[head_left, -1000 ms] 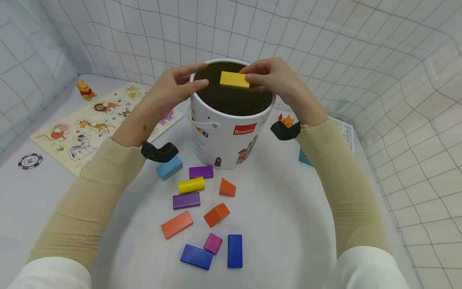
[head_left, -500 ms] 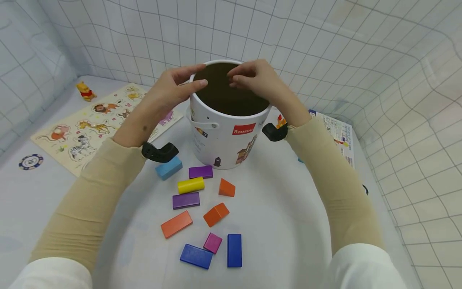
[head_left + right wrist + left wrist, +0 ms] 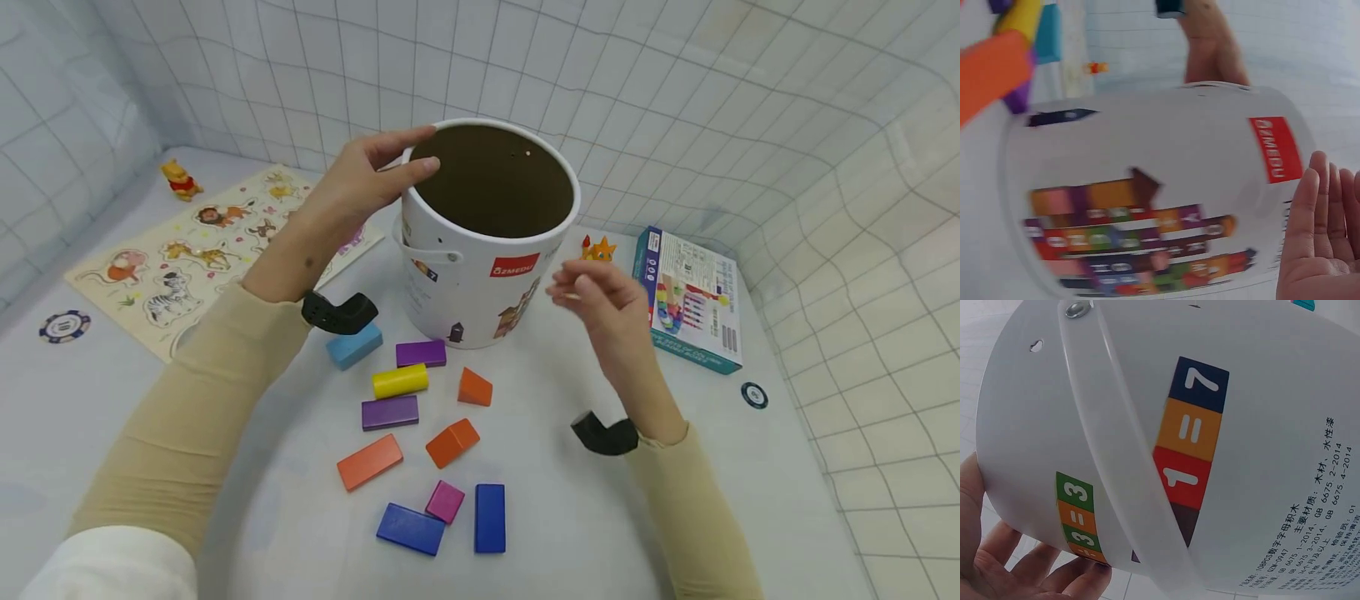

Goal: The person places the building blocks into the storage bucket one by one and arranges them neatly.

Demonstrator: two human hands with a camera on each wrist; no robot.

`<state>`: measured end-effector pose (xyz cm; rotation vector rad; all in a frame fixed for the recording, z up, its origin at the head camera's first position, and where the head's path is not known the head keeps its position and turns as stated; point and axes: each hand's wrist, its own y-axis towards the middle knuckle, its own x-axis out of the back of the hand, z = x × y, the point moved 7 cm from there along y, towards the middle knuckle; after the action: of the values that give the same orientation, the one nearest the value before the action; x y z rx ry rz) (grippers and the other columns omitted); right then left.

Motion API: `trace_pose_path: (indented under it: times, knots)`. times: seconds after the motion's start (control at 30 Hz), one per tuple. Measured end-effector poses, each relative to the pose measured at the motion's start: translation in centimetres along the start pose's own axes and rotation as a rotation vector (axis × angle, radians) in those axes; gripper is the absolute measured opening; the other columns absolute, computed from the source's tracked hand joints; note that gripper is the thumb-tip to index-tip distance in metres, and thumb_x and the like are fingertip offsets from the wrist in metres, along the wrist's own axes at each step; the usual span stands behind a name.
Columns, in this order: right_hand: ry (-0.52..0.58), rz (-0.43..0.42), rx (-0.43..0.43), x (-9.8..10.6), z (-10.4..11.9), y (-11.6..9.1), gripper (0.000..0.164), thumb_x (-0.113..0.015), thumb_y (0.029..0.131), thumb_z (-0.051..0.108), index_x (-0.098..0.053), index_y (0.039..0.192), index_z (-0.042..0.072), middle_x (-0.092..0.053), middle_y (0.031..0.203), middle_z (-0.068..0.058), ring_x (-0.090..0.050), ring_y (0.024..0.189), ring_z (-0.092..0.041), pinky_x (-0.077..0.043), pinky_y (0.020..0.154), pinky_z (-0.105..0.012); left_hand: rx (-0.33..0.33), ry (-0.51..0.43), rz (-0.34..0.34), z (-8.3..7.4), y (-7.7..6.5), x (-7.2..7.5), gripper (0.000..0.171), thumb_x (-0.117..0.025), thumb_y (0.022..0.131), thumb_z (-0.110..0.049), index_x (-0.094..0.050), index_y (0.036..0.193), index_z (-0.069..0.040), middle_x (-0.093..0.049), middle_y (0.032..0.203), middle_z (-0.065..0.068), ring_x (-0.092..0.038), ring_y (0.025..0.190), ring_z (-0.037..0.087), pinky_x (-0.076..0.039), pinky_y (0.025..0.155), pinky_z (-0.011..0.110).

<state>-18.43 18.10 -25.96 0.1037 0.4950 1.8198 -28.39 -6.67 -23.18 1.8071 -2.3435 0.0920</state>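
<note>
A white bucket with printed pictures, a red label and a pale handle stands upright at the middle back. My left hand grips its left rim, thumb over the edge and the other fingers along the outer wall, as the left wrist view shows. The dark inside shows little of its contents. Right of the bucket, my right hand is in the air with loosely bent fingers and holds nothing. In front lie wooden blocks: a yellow cylinder, a purple block, an orange prism and a dark blue block.
An animal puzzle board lies at the left beside a bear figurine and a poker chip. At the right are a boxed toy, an orange figurine and another chip. Grid-patterned sheeting rises behind.
The yellow block in my right hand went into the bucket and out of sight. That hand then withdrew rightward and toward me. My left hand stays on the rim.
</note>
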Motion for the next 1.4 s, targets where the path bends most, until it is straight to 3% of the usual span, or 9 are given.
trace_pose_path:
  times: [0.17,0.27,0.5,0.67,0.83,1.0,1.17,1.3,1.4]
  knots:
    - [-0.220,0.153,-0.375,-1.1,-6.6,-3.8,0.026,-0.049,0.090,0.003,-0.055,0.114,-0.005,-0.060,0.110,-0.015,-0.058,0.100,-0.020,-0.045,0.088,-0.031,0.014,0.021,-0.018,0.1,0.1,0.0,0.052,-0.061,0.082,-0.036,-0.043,0.131,-0.032,-0.032,0.140,-0.010,-0.018,0.131,0.009,-0.022,0.106,0.040]
    - [-0.348,0.266,-0.486,-2.5,-9.2,-5.1,0.032,-0.052,0.088,0.003,-0.052,0.120,-0.004,-0.055,0.119,-0.017,-0.053,0.109,-0.020,-0.042,0.091,-0.031,0.015,0.026,-0.021,0.2,0.1,0.0,0.052,-0.061,0.083,-0.035,-0.043,0.131,-0.032,-0.031,0.141,-0.010,-0.019,0.131,0.010,-0.022,0.105,0.040]
    - [-0.617,0.457,-0.371,-4.9,-10.7,-6.4,0.050,-0.063,0.081,0.005,-0.046,0.128,0.004,-0.047,0.130,-0.006,-0.039,0.122,-0.015,-0.032,0.101,-0.031,-0.007,0.006,-0.012,0.2,0.1,-0.1,0.052,-0.061,0.082,-0.034,-0.044,0.131,-0.030,-0.030,0.141,-0.010,-0.019,0.131,0.008,-0.022,0.106,0.040]
    - [-0.771,0.427,-0.270,-4.1,-12.4,-6.8,0.050,-0.068,0.079,0.012,-0.051,0.126,0.017,-0.052,0.125,0.006,-0.044,0.116,-0.007,-0.036,0.098,-0.028,-0.010,0.007,-0.019,0.1,0.1,0.0,0.051,-0.061,0.082,-0.035,-0.044,0.130,-0.031,-0.029,0.141,-0.010,-0.019,0.131,0.009,-0.022,0.106,0.040]
    - [-0.786,0.391,-0.273,-3.9,-12.6,-6.8,0.044,-0.069,0.078,0.014,-0.056,0.120,0.017,-0.057,0.117,0.006,-0.050,0.107,-0.007,-0.040,0.093,-0.029,0.000,0.008,-0.024,0.2,0.1,0.0,0.051,-0.061,0.082,-0.036,-0.044,0.130,-0.032,-0.030,0.141,-0.011,-0.019,0.132,0.011,-0.022,0.105,0.040]
    - [-0.693,0.365,-0.352,-3.4,-11.9,-6.4,0.041,-0.066,0.080,0.012,-0.055,0.120,0.012,-0.057,0.117,-0.001,-0.053,0.104,-0.015,-0.043,0.091,-0.033,0.016,0.013,-0.025,0.2,0.1,-0.1,0.050,-0.061,0.082,-0.037,-0.045,0.129,-0.033,-0.031,0.140,-0.011,-0.020,0.131,0.011,-0.023,0.105,0.041]
    - [-0.569,0.382,-0.395,-3.7,-8.6,-5.3,0.044,-0.063,0.082,0.006,-0.049,0.124,0.001,-0.054,0.119,-0.011,-0.053,0.105,-0.022,-0.044,0.090,-0.035,0.017,0.021,-0.015,0.3,0.2,-0.1,0.051,-0.061,0.082,-0.038,-0.045,0.129,-0.033,-0.033,0.139,-0.011,-0.021,0.131,0.011,-0.024,0.105,0.041]
    - [-0.518,0.453,-0.253,-3.7,-4.3,-3.1,0.046,-0.062,0.082,0.007,-0.047,0.126,0.002,-0.053,0.121,-0.008,-0.052,0.107,-0.019,-0.044,0.089,-0.032,0.007,0.026,-0.007,0.3,0.2,-0.1,0.051,-0.061,0.082,-0.037,-0.044,0.130,-0.032,-0.031,0.140,-0.011,-0.021,0.131,0.011,-0.023,0.105,0.041]
    - [-0.441,0.438,-0.119,-4.0,0.0,-0.4,0.046,-0.061,0.083,0.007,-0.046,0.126,0.001,-0.052,0.122,-0.010,-0.051,0.109,-0.023,-0.044,0.089,-0.035,0.006,0.025,-0.003,0.3,0.1,0.0,0.051,-0.061,0.082,-0.036,-0.044,0.130,-0.032,-0.029,0.142,-0.011,-0.019,0.131,0.010,-0.023,0.105,0.041]
